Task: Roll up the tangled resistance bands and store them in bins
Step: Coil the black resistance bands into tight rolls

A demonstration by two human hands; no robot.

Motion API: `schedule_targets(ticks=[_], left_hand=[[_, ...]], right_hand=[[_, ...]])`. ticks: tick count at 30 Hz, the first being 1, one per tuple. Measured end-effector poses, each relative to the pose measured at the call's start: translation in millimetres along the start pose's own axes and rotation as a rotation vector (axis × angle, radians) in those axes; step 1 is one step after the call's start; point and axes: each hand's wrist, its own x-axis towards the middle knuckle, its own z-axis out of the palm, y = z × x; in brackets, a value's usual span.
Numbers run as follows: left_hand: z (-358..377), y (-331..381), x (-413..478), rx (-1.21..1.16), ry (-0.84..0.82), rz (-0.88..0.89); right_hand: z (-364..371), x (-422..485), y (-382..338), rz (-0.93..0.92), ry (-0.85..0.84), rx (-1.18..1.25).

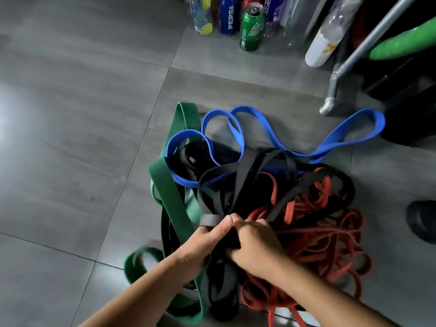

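Observation:
A tangled heap of resistance bands lies on the grey tiled floor (70, 138). A wide green band (169, 192) runs down its left side. A blue band (236, 128) loops across the far side, and thin red bands (325, 232) pile up on the right. Black bands (245, 175) cross the middle. My left hand (203, 244) and my right hand (254, 246) meet at the near middle of the heap, both gripping a bunch of black bands; the left also holds a grey band end (210, 220). No bin is in view.
Cans and bottles stand in a row at the far edge, among them a green can (251, 29) and a blue Pepsi can (228, 16). A metal frame leg (335, 90) and dark equipment fill the far right. A black object (422, 220) sits at the right edge.

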Motion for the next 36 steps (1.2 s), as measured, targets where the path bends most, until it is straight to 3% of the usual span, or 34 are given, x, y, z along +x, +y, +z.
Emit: schedule_targets(ticks=[2, 5, 7, 9, 10, 14, 16, 18, 20, 22, 24, 28, 31, 36], left_hand=[[1.6, 1.0, -2.9, -0.032, 0.034, -0.024], [-4.6, 3.7, -2.3, -0.095, 0.125, 0.154], [-14.6, 13.1, 1.7, -0.176, 0.19, 0.289], [-26.0, 22.1, 9.4, -0.179, 0.294, 0.355], [-27.8, 24.9, 12.5, -0.146, 0.323, 0.361], [-9.0, 23.1, 26.5, 0.054, 0.318, 0.341], [0.5, 22.8, 36.0, 0.056, 0.331, 0.285], [2.0, 25.8, 42.1, -0.021, 0.353, 0.228], [0.4, 24.8, 44.5, -0.068, 0.379, 0.237], [0.8, 18.5, 42.3, -0.059, 0.395, 0.265], [3.5, 13.3, 39.4, -0.027, 0.397, 0.276], [5.0, 14.2, 40.2, -0.09, 0.415, 0.225], [5.6, 14.3, 38.1, -0.137, 0.398, 0.167], [1.6, 23.9, 31.6, -0.11, 0.323, 0.057]], right_hand=[[4.2, -6.5, -3.9, -0.019, -0.061, 0.182], [4.4, -12.6, -1.4, -0.004, -0.166, 0.707], [0.8, -5.2, 8.7, 0.107, 0.027, 0.898], [-6.6, 9.9, 26.6, 0.295, 0.203, 0.804], [-11.8, 16.9, 33.4, 0.348, 0.194, 0.655], [-12.0, 39.9, 35.3, 0.261, 0.078, 0.242], [-1.1, 52.9, 25.7, 0.284, 0.015, 0.198], [9.6, 67.9, 19.8, 0.42, -0.015, 0.247], [18.6, 77.8, 18.5, 0.496, 0.005, 0.138], [25.9, 79.5, 22.2, 0.453, 0.038, -0.136], [28.8, 78.0, 25.2, 0.399, 0.112, -0.221], [36.7, 76.4, 24.8, 0.427, 0.178, 0.042], [39.8, 73.4, 25.1, 0.473, 0.115, 0.346], [24.7, 50.8, 21.6, 0.338, -0.022, 0.746]])
